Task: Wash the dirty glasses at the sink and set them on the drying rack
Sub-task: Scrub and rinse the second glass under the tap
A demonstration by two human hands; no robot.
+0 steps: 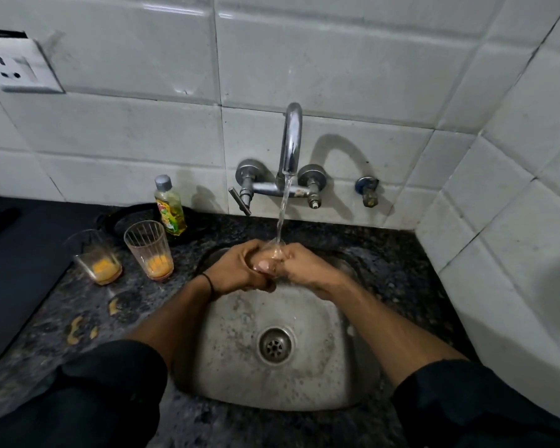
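Over the steel sink (307, 379) both hands meet under the running tap (292, 140). My left hand (240, 270) is wrapped around a clear glass (274, 248), and my right hand (301, 263) grips it from the other side. Water pours onto the glass's rim, and most of the glass is hidden by fingers. Two dirty glasses with orange dregs stand on the counter to the left: one nearer the sink (149, 248), one further left (96, 257).
A bottle of yellow dish liquid (169, 206) stands by the wall behind the glasses. Orange spills (75, 329) mark the dark granite counter. A dark mat (17, 253) lies at far left. A tiled wall closes the right side. No drying rack is in view.
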